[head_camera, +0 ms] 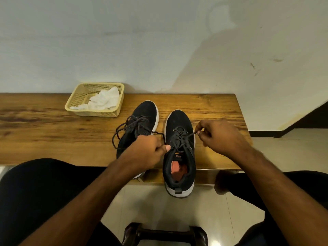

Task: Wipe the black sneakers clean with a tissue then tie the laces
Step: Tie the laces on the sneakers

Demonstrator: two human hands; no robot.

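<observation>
Two black sneakers with white soles stand side by side on a wooden bench (44, 139), toes toward the wall. The right sneaker (179, 121) hangs its heel over the bench's front edge. My left hand (145, 153) pinches one end of its lace beside the tongue. My right hand (218, 135) pinches the other lace end out to the right, drawn taut. The left sneaker (147, 110) has loose laces looping off its left side; my left hand covers its rear half. A crumpled white tissue (104, 100) lies in a basket.
The yellow perforated plastic basket (78, 96) sits at the back of the bench against the pale wall. My knees flank the bench's front edge over a tiled floor. A dark stool (165, 233) shows at the bottom.
</observation>
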